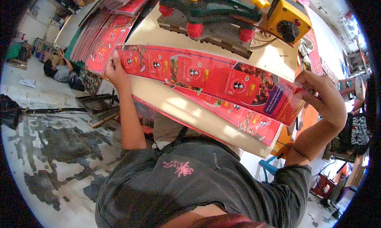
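- Charcoal short-sleeved T-shirt (190, 170) with a small pink print, its soft cloth creased, fills the near side, below both hands.
- Long red printed strip of glossy plastic film (214, 77), bearing food pictures and a purple patch, spans from the left fingers to the right ones; it slants down toward the right, and whether its middle touches the table cannot be told.
- Left hand (116, 71): thumb and forefinger closed in a pinch on the strip's left end.
- Right hand (320, 94): wrist bent, fingers curled onto the strip's right end beside the purple patch, holding it.
- Second red printed strip (242, 113), flat and shiny, lies between the hands, partly covered by the held one.
- Smooth cream tabletop (152, 95) with a rounded near corner runs beneath both strips.
- Heavy dark green metal device (214, 12), with yellow star-shaped knobs and ribbed red round knobs, stands just beyond the held film, blocking the far middle between the hands.
- Boxy yellow control unit (287, 20) with a black dial sits beyond the right fingers.
- Thick fanned stack of red printed sheets (105, 33) lies just beyond the left fingertips.
- Blue stool (270, 166) shows below the right hand.
- Patchy white-and-black floor (67, 144) spreads left of the left hand.
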Motion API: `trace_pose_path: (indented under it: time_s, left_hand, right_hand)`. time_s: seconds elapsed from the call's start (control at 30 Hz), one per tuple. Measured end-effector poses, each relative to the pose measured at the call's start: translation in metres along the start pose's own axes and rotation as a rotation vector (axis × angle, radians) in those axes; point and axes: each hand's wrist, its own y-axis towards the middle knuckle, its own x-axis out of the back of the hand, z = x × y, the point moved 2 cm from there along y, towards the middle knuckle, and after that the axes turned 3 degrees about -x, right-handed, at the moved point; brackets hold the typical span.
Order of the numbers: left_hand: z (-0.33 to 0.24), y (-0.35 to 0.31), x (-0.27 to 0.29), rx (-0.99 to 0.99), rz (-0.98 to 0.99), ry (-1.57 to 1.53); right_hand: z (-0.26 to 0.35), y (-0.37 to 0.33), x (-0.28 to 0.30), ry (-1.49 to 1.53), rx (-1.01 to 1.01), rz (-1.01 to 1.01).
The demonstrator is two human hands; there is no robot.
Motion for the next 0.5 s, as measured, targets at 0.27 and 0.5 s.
trace_pose_path:
  time_s: [0.27,0.5]
  left_hand:
    - [0.001,-0.002,0.002,0.008,0.040,0.038]
    - [-0.006,-0.005,-0.004,0.062,0.028,0.018]
  right_hand:
    - [-0.001,0.003,0.001,0.076,-0.029,-0.031]
    - [-0.009,0.004,-0.002,0.070,-0.017,-0.058]
